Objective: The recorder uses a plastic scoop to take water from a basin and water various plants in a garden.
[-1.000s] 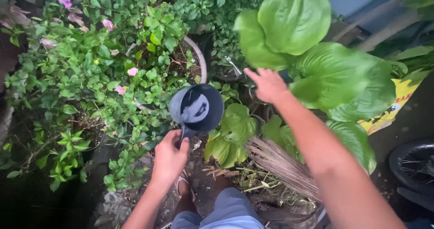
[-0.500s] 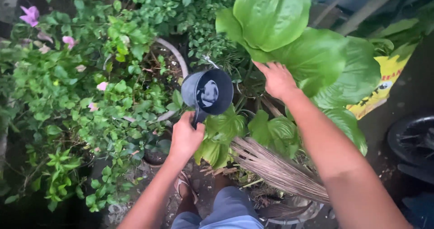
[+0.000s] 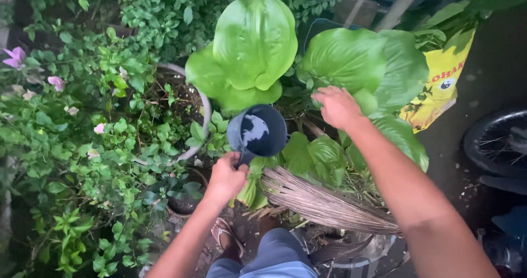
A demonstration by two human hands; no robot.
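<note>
Left hand [image 3: 226, 176] closed around the handle of a dark water dipper [image 3: 258, 132], gripping it low near the bottom of the cup. Dipper held upright over the plants, mouth facing up, with a little water glinting inside. Sits just in front of the big bright green leaves [image 3: 253, 47] and above smaller leaves beside a bundle of dry brown fronds [image 3: 324, 204]. Right hand [image 3: 337, 107] reaching forward with fingers partly curled, pressed against the large leaves to the right of the dipper; possibly pinching a leaf edge or stem, hard to tell from this angle. To the left, a round pot with a pale rim [image 3: 202, 105], crowded by small-leaved shrubs with pink flowers [image 3: 55, 82]. A yellow bag [image 3: 439, 88] tucked behind the leaves on the right, a dark wheel [image 3: 497, 141] at the far right edge. Below, a sandalled foot [image 3: 225, 237] on the ground.
</note>
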